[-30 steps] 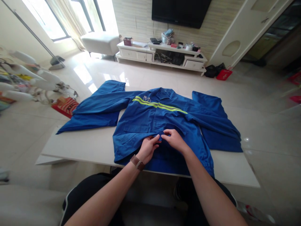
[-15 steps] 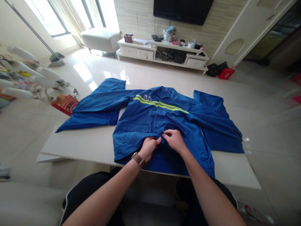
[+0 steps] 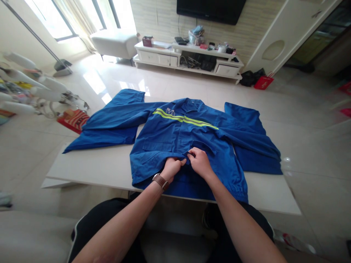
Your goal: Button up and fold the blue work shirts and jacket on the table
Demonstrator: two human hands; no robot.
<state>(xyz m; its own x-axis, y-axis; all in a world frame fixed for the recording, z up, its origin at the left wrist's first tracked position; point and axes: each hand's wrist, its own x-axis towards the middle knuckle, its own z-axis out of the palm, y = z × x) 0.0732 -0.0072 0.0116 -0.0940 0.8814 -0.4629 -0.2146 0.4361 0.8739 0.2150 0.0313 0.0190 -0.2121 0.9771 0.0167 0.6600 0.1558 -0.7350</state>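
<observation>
While the blue jacket (image 3: 164, 135) lies spread on the white table (image 3: 90, 166), the left hand (image 3: 172, 168) and right hand (image 3: 200, 162) stay pinched on its near front edge, scarcely shifted from a second ago, suggesting the work remains centred on that spot.

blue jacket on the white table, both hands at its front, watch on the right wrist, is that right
No: the watch is on the left wrist, as the head view shows. The blue jacket is on the white table, left hand and right hand at its front.
</observation>
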